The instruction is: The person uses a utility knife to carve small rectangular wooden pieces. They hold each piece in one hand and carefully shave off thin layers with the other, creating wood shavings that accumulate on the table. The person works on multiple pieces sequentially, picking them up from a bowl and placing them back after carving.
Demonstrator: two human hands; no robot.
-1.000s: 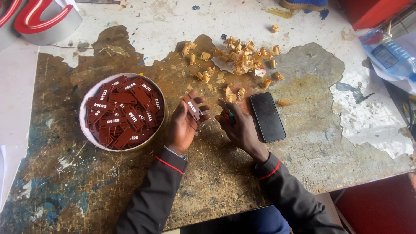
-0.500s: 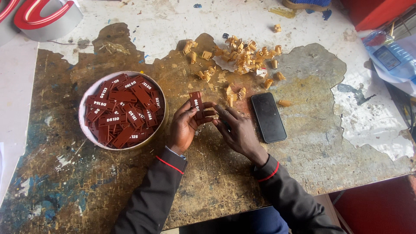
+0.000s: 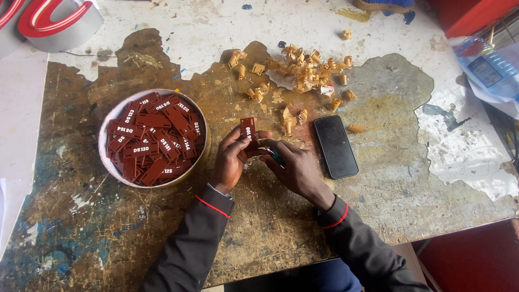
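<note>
Two bare hands are meeting at the middle of a worn, paint-flaked worktable (image 3: 162, 227), seen from above. The left hand (image 3: 231, 159) is pinching a small dark red rectangular tag (image 3: 249, 130) between thumb and fingers, holding it upright just above the table. The right hand (image 3: 294, 168) is curling closed around a small teal tool (image 3: 277, 157), whose tip is touching the lower end of the tag; most of the tool is hidden, so its kind is unclear. Both arms are wearing dark sleeves with a red stripe at the cuff.

Just left of the left hand, a round white bowl (image 3: 108, 162) is sitting on the table, filled with many more dark red tags bearing white markings. Just right of the right hand, a black smartphone (image 3: 335, 146) is lying face up, screen dark. Beyond the hands, a loose scatter of small tan plastic offcuts (image 3: 305, 67) is spreading across the table. A clear plastic bottle (image 3: 486, 67) is lying at the far right edge.
</note>
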